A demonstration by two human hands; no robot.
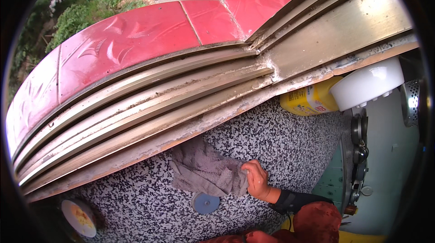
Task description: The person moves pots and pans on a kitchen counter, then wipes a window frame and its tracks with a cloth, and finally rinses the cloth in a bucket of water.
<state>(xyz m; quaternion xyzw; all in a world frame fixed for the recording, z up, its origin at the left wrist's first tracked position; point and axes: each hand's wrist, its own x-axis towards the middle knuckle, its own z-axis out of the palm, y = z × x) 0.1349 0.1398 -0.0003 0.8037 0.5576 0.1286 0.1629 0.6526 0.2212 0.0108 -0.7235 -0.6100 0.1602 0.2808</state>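
Note:
A crumpled grey-brown terry cloth [210,168] is spread over the speckled black-and-white countertop [265,131]. My right hand [257,180] grips its right-hand end, fingers curled around the fabric. The cloth's far end reaches the base of the window sill. Just below the cloth, close to its lower edge, lies a blue round lid [206,203] with a small knob at its centre. My left hand is out of view.
Metal window tracks [146,107] and a red tiled ledge [129,35] run along the far side. Beyond my hand stand a yellow jug [306,98] and a white plastic basin [370,81]. A bowl with food residue [80,217] sits lower left. Metal pans [359,154] line the right.

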